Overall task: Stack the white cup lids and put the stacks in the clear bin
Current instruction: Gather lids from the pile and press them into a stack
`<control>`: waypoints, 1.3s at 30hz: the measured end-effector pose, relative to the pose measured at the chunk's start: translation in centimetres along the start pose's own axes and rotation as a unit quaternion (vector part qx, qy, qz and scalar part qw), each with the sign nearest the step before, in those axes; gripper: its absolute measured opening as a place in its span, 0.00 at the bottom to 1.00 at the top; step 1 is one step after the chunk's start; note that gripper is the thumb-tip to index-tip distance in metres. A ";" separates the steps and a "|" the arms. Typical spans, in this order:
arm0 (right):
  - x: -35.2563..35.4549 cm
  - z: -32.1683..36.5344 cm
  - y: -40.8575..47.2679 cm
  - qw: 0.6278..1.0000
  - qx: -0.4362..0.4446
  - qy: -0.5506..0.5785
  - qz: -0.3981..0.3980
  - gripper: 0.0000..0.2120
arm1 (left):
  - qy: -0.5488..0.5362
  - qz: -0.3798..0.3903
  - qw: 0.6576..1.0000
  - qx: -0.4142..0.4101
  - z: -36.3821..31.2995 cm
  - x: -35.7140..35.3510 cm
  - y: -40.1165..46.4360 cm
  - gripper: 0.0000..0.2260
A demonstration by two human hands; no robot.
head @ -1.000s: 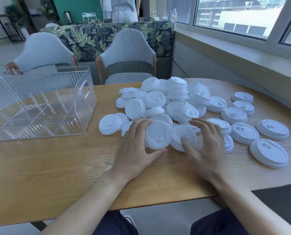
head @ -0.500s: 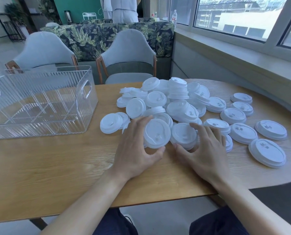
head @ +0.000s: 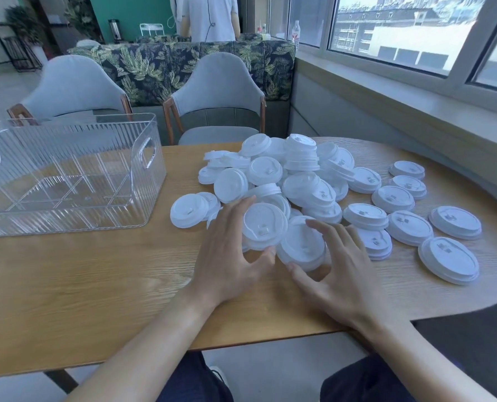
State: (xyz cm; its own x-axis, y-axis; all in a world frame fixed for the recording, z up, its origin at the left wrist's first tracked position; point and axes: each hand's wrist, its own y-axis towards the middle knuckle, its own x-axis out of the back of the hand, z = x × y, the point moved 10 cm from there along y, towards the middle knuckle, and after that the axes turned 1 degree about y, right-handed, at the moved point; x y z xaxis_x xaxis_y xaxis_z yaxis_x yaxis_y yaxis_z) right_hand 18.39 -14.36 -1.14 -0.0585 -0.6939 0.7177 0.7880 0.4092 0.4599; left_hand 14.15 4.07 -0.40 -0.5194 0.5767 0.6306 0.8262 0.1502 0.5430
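A light wooden table [head: 67, 285] with a rounded right end fills the middle of the frame. A heap of white cup lids [head: 293, 181] sits at centre, with more lids scattered singly toward the right. The clear bin [head: 67, 175], ribbed and holding nothing, stands at the left. At lower centre, the left hand [head: 230, 256] curls around one lid [head: 263, 224], thumb below and fingers at its left edge. The right hand [head: 343, 274] cups a neighbouring lid [head: 302, 245] between thumb and spread fingers. Behind the table stand two grey chairs [head: 218, 91], a leaf-patterned sofa [head: 154, 65] and a teal wall [head: 131, 13]; windows [head: 401, 27] run along the upper right.
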 end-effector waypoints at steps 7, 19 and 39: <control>-1.0 2.8 -1.2 0.996 0.076 0.012 0.045 0.32 | -0.045 -0.012 0.999 0.009 0.1 0.9 -0.6 0.34; -2.9 2.7 -0.7 0.994 0.049 -0.034 0.090 0.35 | -0.058 0.042 0.996 0.057 1.0 1.0 -3.1 0.37; -1.1 -2.1 0.1 0.986 -0.042 0.146 0.073 0.07 | 0.001 0.123 0.991 0.056 0.4 -0.7 -3.7 0.43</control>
State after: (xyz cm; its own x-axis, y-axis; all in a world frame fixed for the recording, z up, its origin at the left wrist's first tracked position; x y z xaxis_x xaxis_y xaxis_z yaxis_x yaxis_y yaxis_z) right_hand 19.81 -14.76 -3.01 0.2285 -0.7769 0.5867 0.8232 0.4760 0.3096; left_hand 11.54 3.40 -3.08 -0.3004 0.6045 0.7378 0.9466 0.0937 0.3086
